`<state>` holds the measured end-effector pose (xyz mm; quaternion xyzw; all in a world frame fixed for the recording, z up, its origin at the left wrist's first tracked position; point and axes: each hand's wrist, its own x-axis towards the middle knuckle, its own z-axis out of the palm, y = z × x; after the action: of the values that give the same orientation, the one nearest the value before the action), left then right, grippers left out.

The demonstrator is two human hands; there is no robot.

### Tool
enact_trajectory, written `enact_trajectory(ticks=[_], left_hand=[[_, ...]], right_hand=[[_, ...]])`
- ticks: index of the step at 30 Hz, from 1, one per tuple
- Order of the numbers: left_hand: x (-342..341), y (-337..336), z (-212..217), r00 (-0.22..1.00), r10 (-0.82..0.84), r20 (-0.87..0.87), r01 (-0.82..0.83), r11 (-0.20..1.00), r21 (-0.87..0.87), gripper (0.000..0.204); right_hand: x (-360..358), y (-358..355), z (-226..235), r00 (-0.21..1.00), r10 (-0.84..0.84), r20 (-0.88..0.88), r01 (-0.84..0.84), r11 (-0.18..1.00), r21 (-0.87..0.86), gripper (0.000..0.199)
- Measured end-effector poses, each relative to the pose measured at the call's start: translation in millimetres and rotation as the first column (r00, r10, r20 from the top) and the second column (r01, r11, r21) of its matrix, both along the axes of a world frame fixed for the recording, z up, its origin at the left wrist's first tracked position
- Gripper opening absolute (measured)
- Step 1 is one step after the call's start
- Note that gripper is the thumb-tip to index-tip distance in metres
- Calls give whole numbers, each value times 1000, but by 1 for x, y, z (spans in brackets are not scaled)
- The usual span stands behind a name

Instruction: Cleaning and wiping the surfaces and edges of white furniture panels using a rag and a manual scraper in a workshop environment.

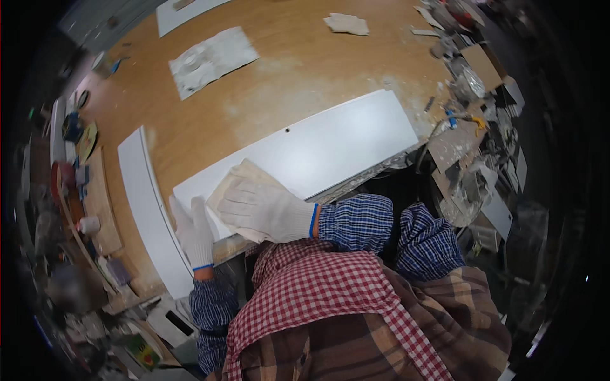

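A long white panel (330, 146) with a small dark hole near its far edge lies slantwise along the table's near edge. My right hand (264, 206), in a white knit glove, presses flat on a folded cream cloth (244, 170) over the panel's left part, fingers pointing left. Part of the cloth is hidden under that hand. At the panel's left end is my left hand (194, 235), also gloved, its thumb apart from the fingers and holding the corner. Just beyond it to the left lies a second, narrower white panel (143, 190).
The wooden table (279, 82) carries a whitish sheet (216, 60) and a folded cloth (346, 24) farther back. Another white panel (184, 16) lies at the far edge. Cardboard scraps (460, 146) crowd the right side. A wooden board (101, 203) and a small spool (89, 225) sit left.
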<state>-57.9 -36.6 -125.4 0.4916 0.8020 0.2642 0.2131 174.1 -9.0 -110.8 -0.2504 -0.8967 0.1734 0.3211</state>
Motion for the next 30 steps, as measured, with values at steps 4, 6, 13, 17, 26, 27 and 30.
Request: enact_trajectory(ticks=[4,6,13,17,26,27,30], left_hand=[[-9,-4,-12,999,16,38,-17,1000,23,77],[-2,2,-4,995,-11,95,11,1000,0,72],[8,7,4,992,9,127,-5,999,-36,61],[1,6,0,991,-13,132,13,1000,0,61],[5,4,2,994,-32,104,31,999,12,62],[-3,3,-5,994,-32,104,29,999,29,62],[1,5,-5,993,-47,104,45,999,23,63]], right_hand=[[82,17,11,892,-380,246,338,920,199,44],[160,28,6,724,-541,428,511,837,194,51],[181,39,11,447,-808,385,790,558,254,25],[78,-5,2,884,-466,44,440,860,260,30],[228,42,-21,283,-919,275,887,360,290,29],[198,39,-10,402,-900,169,887,429,172,25],[113,5,-37,732,-681,32,639,701,317,29]])
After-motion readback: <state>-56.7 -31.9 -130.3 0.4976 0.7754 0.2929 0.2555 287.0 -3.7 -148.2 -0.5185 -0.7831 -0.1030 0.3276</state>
